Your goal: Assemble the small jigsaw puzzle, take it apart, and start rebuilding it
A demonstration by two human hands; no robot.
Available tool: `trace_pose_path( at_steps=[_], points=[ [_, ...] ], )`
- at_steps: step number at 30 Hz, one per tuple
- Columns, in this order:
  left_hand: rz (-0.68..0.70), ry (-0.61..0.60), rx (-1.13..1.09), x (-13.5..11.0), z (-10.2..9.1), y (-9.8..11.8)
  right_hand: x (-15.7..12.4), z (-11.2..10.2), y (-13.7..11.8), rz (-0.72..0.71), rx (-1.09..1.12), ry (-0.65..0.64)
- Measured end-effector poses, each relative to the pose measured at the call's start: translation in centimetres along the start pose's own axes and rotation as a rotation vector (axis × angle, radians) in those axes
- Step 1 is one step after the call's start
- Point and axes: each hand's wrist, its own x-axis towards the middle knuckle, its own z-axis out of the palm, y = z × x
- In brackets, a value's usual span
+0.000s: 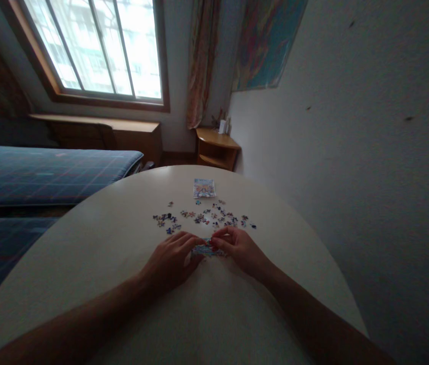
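A joined section of jigsaw puzzle (206,250), mostly blue, lies on the table between my hands. My left hand (172,256) holds it by its left side, with the fingers along the top and the thumb at the lower edge. At its upper right, my right hand (239,248) is closed in a pinch on a small puzzle piece (211,242), touching or just over the section. The fingertips partly hide that piece. Beyond both hands, several loose puzzle pieces (201,218) are scattered across the table. A printed picture sheet or packet (204,188) lies behind them.
The round white table (104,253) reaches close to the white wall (313,152) on the right. To the left is a bed with a blue plaid mattress (47,170). A wooden corner cabinet (217,142) and a desk (134,125) stand below the window.
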Motion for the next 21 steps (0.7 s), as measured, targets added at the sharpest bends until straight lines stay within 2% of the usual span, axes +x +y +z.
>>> trace_pose_path(
  at_steps=[5, 9, 13, 21],
  points=[
    [0.091, -0.037, -0.005, 0.0, 0.4, -0.4, -0.1, -0.4, -0.1, 0.029, -0.098, 0.043],
    [0.117, -0.068, 0.030, 0.0, 0.4, -0.5, -0.4, -0.8, -0.6, -0.010, -0.255, 0.048],
    [0.105, -0.068, 0.054, -0.1, 0.4, -0.5, -0.8, -1.0, -1.1, -0.074, -0.437, 0.017],
    [0.096, -0.112, 0.016, 0.1, 0.0, -0.5, -1.2, -0.8, -1.2, -0.025, -0.606, -0.079]
  ],
)
